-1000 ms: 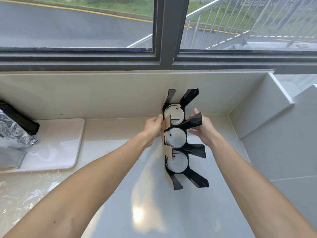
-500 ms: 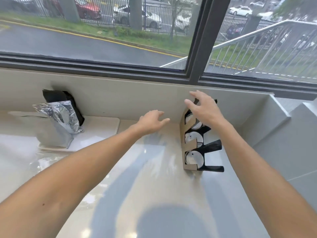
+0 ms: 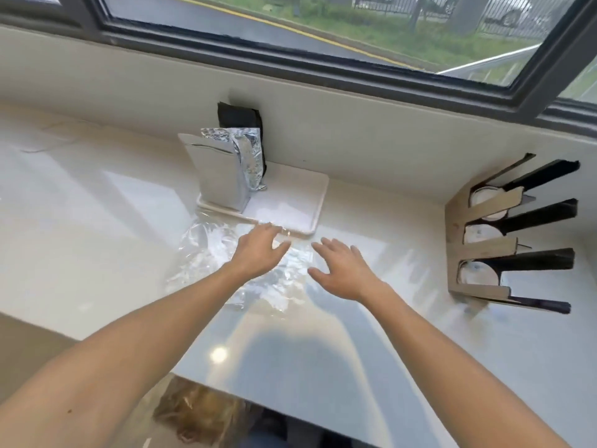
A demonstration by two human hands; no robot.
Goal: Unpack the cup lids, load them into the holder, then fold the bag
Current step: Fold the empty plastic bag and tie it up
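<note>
Glossy pale counter, clear plastic bag lying crumpled, white tray, lid holder at right.

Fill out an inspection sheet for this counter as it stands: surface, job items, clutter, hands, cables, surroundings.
Surface: glossy pale counter, bare at the near edge.
Job's things: holder stands at the right wall with white cup lids in its slots; clear plastic bag lies crumpled, not yet folded.
Clutter: white tray carrying a foil pouch, a black pouch behind it.
Hands: left hand and right hand open, spread over the bag, gripping nothing.
Cables: nothing seen.
Surroundings: window above the counter, road and grass outside.
</note>
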